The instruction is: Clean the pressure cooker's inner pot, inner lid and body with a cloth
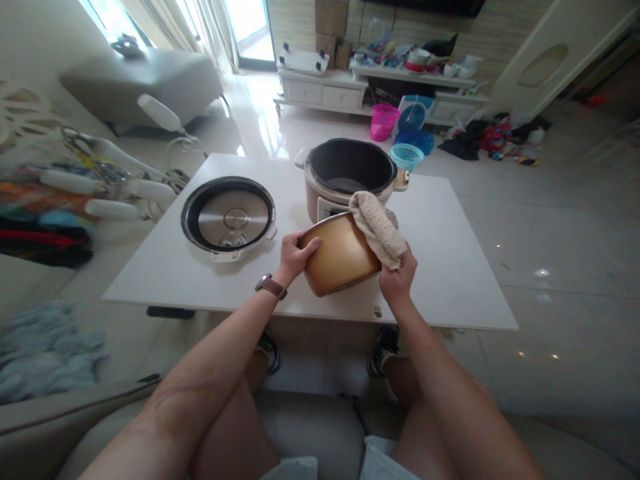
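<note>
Left hand (296,255): thumb pressed to the outer wall of the gold pot (343,257), the other fingers mostly hidden behind it.
Right hand (399,277): fingers closed on the beige cloth (376,227); whether they grip the pot too, I can't tell from here.
Gold pot: between both hands, tipped over, the cloth draped on its side nearest the right fingers.
Steady handling: I'd say a firm left thumb would stop any twisting, with the cloth pressed flat against the wall.
Arms: both stretch forward, elbows apart; a watch (271,287) sits just behind the left fingers.
Cooker body (314,192): just beyond the cloth, open-topped, on the white table (450,267).
Lid (235,219): outward of the left fingers, underside up.
Pink basket (384,122): well beyond both hands.
</note>
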Tool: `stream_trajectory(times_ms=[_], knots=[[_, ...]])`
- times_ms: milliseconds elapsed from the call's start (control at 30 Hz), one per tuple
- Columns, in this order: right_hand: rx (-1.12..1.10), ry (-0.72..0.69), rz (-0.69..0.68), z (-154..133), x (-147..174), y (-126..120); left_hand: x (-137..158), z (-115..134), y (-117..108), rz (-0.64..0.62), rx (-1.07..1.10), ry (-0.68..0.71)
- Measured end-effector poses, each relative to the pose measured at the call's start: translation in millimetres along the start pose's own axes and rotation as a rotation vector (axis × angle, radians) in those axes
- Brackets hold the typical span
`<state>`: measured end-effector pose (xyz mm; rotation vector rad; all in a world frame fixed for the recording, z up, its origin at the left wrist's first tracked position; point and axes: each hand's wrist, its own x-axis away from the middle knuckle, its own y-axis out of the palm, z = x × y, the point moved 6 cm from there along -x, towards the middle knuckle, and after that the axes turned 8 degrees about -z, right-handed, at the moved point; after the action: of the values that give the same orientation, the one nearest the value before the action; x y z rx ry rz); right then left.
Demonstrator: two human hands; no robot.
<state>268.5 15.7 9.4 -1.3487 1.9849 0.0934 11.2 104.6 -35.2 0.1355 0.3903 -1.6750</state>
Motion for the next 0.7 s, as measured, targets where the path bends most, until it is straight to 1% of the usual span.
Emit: stream_trajectory(times_ms=[133, 267, 367, 433, 500, 600, 700], knots=[[-0.217, 0.257, 0.159, 45.2, -1.6, -1.1, 7.7, -18.1, -2.2, 0.064, 0.03, 0.017], [-0.422, 0.53, 0.298, 87.2, 5.7, 3.4, 14.7, -39.7, -4.1, 0.112, 0.08, 0.007], [-0.506, 0.691, 0.386, 109.7, 15.6, 5.3, 12.2, -43.4, -3.1, 0.06, 0.099, -0.016], [-0.521, 0.718, 0.414, 117.3, 19.1, 4.7, 7.1, -35.4, -2.2, 0.003, 0.096, -0.019], [-0.517, 0.693, 0.402, 119.8, 19.1, 4.4, 1.6, -21.7, -3.0, -0.023, 0.08, -0.015], [-0.509, 0.645, 0.361, 118.1, 17.0, 5.7, -4.3, -1.7, -3.1, -0.047, 0.027, -0.02], [-0.49, 0.645, 0.356, 113.1, 15.9, 6.8, -6.7, 7.6, -0.6, -0.082, -0.02, -0.03]])
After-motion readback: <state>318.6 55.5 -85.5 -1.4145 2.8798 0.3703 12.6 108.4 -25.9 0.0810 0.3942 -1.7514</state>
